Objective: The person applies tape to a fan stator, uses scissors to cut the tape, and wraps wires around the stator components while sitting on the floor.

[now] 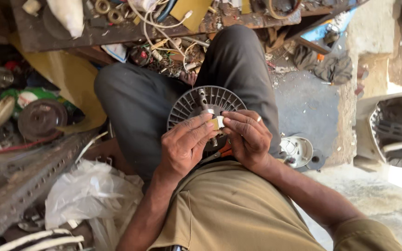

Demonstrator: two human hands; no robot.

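Here, near the middle of the frame, both hands meet over a round grey slotted fan part [205, 104] that rests on the person's lap, against dark trousers. The left hand [184, 146] is closed, thumb and fingertips pinched on a small pale yellowish piece [217, 122]. The right hand [247, 137] is also closed, its fingertips gripping the same small piece from the other side, so the piece sits between the two hands, just above the centre of the fan part. A metal shaft [203, 97] stands out of the fan part just above the fingers. Below the hands, an orange-handled tool [224, 151] lies on the lap, mostly hidden by them.

Along the top of the frame runs a worn wooden surface [47, 37] strewn with wires, rings and a white bag [68, 16]. At lower left lies crumpled clear plastic [89, 193] beside a perforated metal bar [29, 181]. To the right of the lap, a small white round housing [296, 151] sits on the floor.
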